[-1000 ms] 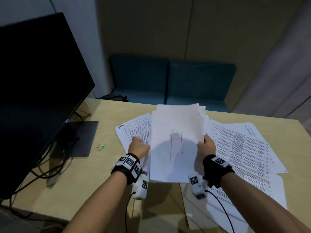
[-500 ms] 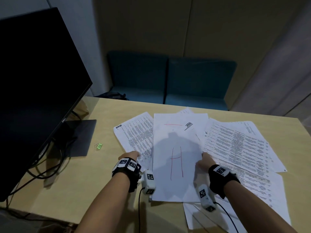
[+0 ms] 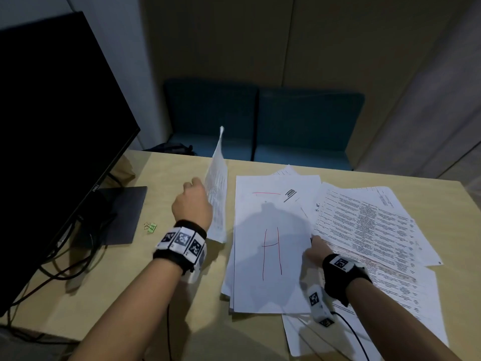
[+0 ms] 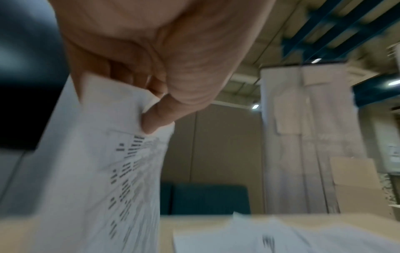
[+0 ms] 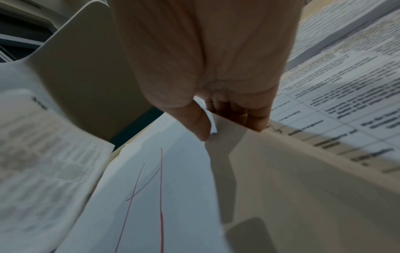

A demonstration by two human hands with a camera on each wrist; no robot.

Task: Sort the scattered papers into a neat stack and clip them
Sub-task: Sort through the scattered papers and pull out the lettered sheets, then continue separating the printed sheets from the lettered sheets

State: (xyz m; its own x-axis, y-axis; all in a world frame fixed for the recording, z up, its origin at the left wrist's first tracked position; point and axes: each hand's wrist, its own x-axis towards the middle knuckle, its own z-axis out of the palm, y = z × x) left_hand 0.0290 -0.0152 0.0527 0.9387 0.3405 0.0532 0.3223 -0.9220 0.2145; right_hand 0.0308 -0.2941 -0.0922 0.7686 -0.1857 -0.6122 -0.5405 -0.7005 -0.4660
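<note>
Meanwhile my left hand (image 3: 194,204) pinches a printed sheet (image 3: 216,194) upright, clear of the desk, to add it to the stack (image 3: 270,246) whose edge my right hand (image 3: 316,252) pinches steady.

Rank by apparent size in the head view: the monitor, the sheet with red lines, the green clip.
Largest to smallest:
1. monitor, though nearness to the camera enlarges it
2. sheet with red lines
3. green clip
</note>
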